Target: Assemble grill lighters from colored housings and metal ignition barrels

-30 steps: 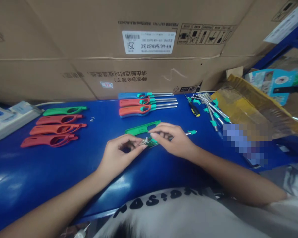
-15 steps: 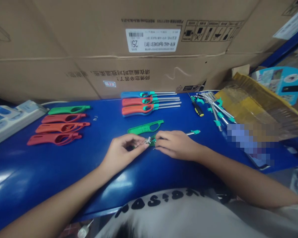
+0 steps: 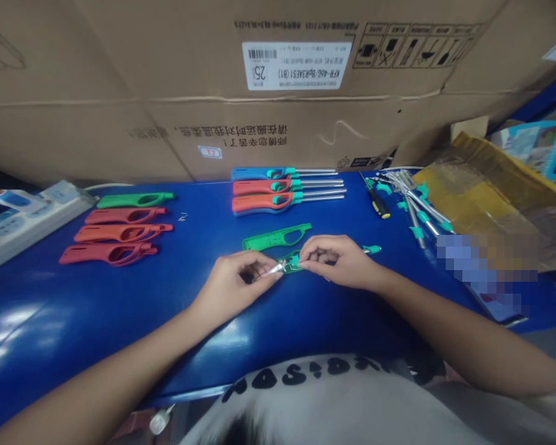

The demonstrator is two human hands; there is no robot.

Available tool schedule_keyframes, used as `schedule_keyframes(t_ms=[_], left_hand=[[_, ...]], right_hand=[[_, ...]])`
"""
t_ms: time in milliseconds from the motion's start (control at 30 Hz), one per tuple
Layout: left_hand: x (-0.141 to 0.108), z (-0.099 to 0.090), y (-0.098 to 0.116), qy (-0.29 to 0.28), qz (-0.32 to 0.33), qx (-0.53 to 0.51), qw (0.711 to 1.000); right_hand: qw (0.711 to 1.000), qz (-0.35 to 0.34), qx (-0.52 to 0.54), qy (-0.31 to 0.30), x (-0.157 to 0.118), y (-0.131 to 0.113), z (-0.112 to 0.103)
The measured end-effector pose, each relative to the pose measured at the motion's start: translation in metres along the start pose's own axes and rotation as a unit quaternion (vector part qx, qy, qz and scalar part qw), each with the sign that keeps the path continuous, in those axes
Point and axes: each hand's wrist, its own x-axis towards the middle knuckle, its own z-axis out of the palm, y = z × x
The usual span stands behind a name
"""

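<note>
My left hand (image 3: 241, 275) is closed, thumb and fingers pinching a small silvery lighter insert (image 3: 274, 269) above a green lighter handle half (image 3: 289, 267). That half lies largely covered by both hands. At its other end my right hand (image 3: 338, 262) is closed, its fingertips on a teal trigger piece (image 3: 295, 261). Just beyond the hands rests a second green handle half (image 3: 276, 237), its hollow side up. A metal tube with a teal collar (image 3: 372, 250) shows past my right hand, partly hidden by it.
Several handle shells (image 3: 113, 233) line the left, beside a white power strip (image 3: 37, 213). Assembled lighters (image 3: 264, 203) lie at the back, before a large cardboard box (image 3: 189, 74). To the right are a screwdriver (image 3: 378, 203), metal tubes (image 3: 417, 216) and a taped package (image 3: 486, 198).
My right hand's fingers have curled and lifted somewhat, and the teal trigger piece now shows at their tips. The silvery insert in my left hand shows more clearly. The whole view has shifted slightly.
</note>
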Motion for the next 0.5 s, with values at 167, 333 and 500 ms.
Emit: schedule_keyframes(t_ms=[167, 333, 500], left_hand=[[-0.0012, -0.001, 0.001, -0.011, 0.03, 0.017, 0.999], [-0.002, -0.0008, 0.0037, -0.015, 0.064, 0.038, 0.997], [-0.0028, -0.0004, 0.0045, -0.012, 0.086, 0.047, 0.995]], right_hand=[[0.992, 0.094, 0.077, -0.031, 0.0013, -0.0012, 0.0027], [0.999, 0.006, -0.01, -0.03, 0.0018, -0.0037, 0.0037], [0.994, -0.056, -0.081, -0.04, 0.0023, -0.0028, 0.0027]])
